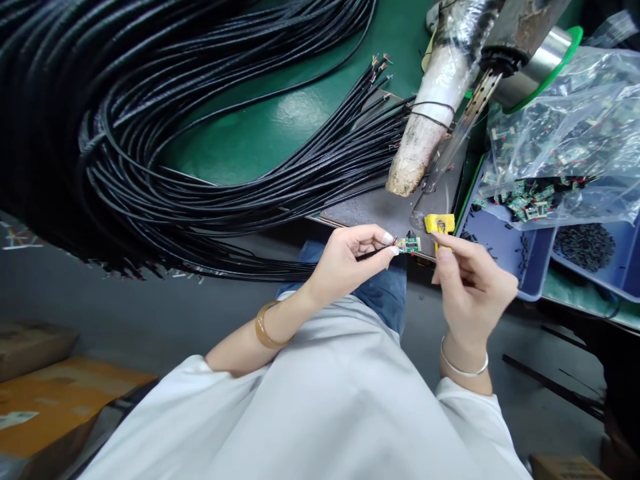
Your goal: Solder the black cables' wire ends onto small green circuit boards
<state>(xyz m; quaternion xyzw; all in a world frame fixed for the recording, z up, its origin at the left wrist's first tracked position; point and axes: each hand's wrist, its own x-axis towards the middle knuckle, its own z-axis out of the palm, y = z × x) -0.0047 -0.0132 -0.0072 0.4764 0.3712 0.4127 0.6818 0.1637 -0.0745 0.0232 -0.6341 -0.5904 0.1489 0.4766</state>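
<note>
My left hand (pixel 350 259) pinches the end of a black cable (pixel 369 254) between thumb and fingertips. Thin coloured wires come out of that end and meet a small green circuit board (pixel 412 245), just beyond the fingertips. Close to the board's right side is my right hand (pixel 467 280), its thumb and index finger closed together. What they hold, if anything, is too small to make out. The index fingertip overlaps a yellow block-like piece (pixel 440 223) at the edge of the work board (pixel 365 208); whether they touch I cannot tell.
A thick bundle of black cables (pixel 240 187) covers the left of the green table (pixel 300 120). A wrapped white tube (pixel 425 127) and a perforated metal nozzle (pixel 485 93) hang over the work board. Right are blue trays (pixel 537 267), a bag of circuit boards (pixel 570 133) and a spool (pixel 543 67).
</note>
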